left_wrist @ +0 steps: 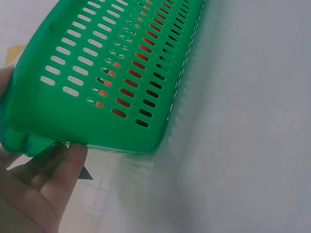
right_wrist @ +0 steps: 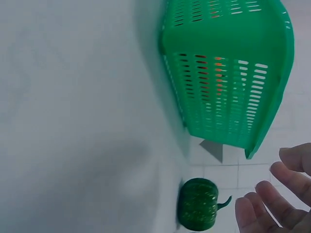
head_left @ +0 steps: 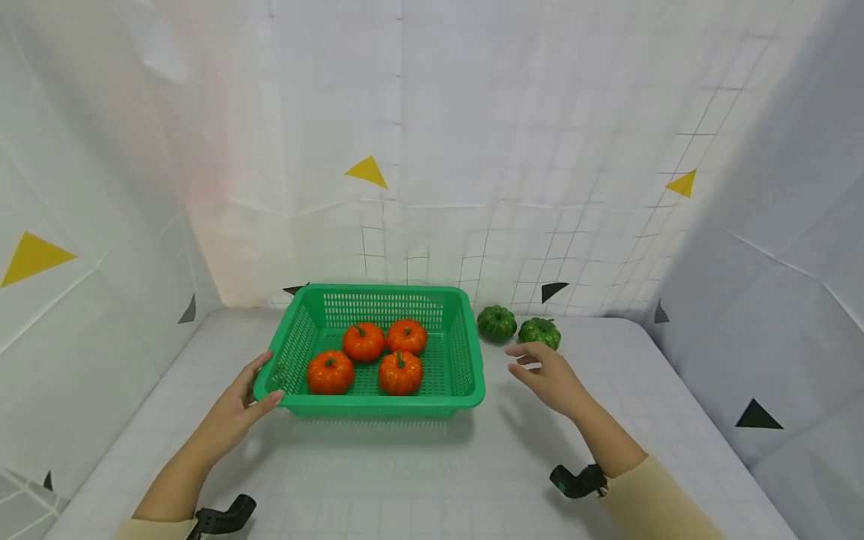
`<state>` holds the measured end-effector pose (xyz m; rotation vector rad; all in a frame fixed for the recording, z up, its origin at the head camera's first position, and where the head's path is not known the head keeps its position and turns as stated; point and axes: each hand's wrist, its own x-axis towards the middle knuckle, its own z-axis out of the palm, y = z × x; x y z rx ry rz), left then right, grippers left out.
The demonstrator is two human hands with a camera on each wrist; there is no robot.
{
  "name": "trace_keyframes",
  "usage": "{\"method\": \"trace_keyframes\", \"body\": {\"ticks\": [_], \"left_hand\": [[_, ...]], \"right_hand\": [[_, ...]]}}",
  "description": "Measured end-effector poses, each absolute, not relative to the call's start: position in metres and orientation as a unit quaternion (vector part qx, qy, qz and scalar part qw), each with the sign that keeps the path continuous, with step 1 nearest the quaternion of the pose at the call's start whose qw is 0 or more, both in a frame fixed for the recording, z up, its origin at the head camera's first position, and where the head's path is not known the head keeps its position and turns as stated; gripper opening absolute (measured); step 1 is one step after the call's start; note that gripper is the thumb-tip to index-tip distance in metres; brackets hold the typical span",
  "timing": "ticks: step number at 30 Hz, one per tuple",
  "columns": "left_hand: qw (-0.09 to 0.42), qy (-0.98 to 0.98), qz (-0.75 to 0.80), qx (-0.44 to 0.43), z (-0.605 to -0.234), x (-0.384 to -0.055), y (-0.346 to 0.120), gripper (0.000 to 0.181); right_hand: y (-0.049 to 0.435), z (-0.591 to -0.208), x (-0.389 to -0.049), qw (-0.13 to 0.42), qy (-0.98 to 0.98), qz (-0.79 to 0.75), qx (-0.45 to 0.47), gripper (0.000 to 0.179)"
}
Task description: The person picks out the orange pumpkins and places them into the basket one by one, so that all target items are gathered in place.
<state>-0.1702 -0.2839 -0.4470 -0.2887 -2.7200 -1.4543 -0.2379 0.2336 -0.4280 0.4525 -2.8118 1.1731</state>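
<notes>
A green plastic basket (head_left: 381,406) stands on the table with several small orange pumpkins (head_left: 400,373) inside. My left hand (head_left: 232,409) grips its left rim near the front corner, thumb on the front side and fingers round the left side. The left wrist view has those fingers against the slotted basket wall (left_wrist: 73,119). To the right of the basket, my right hand (head_left: 552,379) hovers with loosely bent fingers and holds nothing. Just beyond its fingertips sit two small green pumpkins (head_left: 496,325), one dark and one lighter (head_left: 540,333); the right wrist view shows one green pumpkin (right_wrist: 198,204).
The white table (head_left: 378,480) is bounded by pale sheets at the back and sides, the back one (head_left: 445,150) rising right behind the basket and green pumpkins. Yellow and black triangles mark the sheets. Each wrist wears a black camera (head_left: 578,481).
</notes>
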Motion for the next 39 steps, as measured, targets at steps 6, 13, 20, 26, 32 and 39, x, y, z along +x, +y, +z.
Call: {"method": "trace_keyframes", "body": {"ticks": [6, 13, 20, 26, 32, 39], "left_hand": [[0.025, -0.879, -0.467, -0.092, -0.447, -0.17, -0.283, 0.078], [0.022, -0.876, -0.473, -0.092, -0.448, -0.168, -0.285, 0.077], [0.017, -0.869, -0.486, -0.095, -0.448, -0.166, -0.285, 0.077], [0.017, -0.866, -0.489, -0.103, -0.447, -0.165, -0.285, 0.076], [0.021, -0.867, -0.486, -0.108, -0.446, -0.164, -0.287, 0.072], [0.027, -0.863, -0.489, -0.122, -0.444, -0.16, -0.292, 0.067]], "right_hand": [[0.246, -0.436, -0.234, 0.034, -0.919, 0.373, 0.127, 0.033], [0.257, -0.439, -0.228, 0.04, -0.922, 0.364, 0.127, 0.033], [0.271, -0.442, -0.221, 0.047, -0.926, 0.356, 0.118, 0.032], [0.286, -0.446, -0.216, 0.058, -0.933, 0.339, 0.107, 0.032], [0.3, -0.446, -0.213, 0.066, -0.938, 0.325, 0.097, 0.033], [0.313, -0.444, -0.21, 0.071, -0.944, 0.31, 0.092, 0.034]]}}
